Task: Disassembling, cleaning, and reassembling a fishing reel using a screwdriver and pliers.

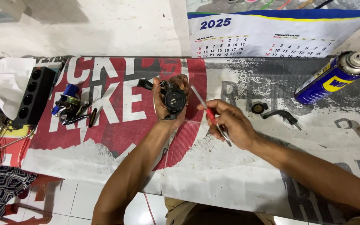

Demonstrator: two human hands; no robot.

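Observation:
My left hand (163, 109) grips a black fishing reel body (174, 100), held upright above the red and white printed banner (117, 125) that covers the table. My right hand (232, 124) holds a thin screwdriver with a red handle (210, 114), its metal tip pointing up toward the reel, a short gap away from it. A small black round cap (258, 108) and a black crank handle (283, 117) lie on the banner just right of my right hand.
A second reel, blue and silver (71, 107), lies at the left beside a black power strip (33, 96) and crumpled white paper (3, 83). A blue and yellow spray can (330, 79) lies at the far right. A calendar (271, 35) hangs on the wall behind.

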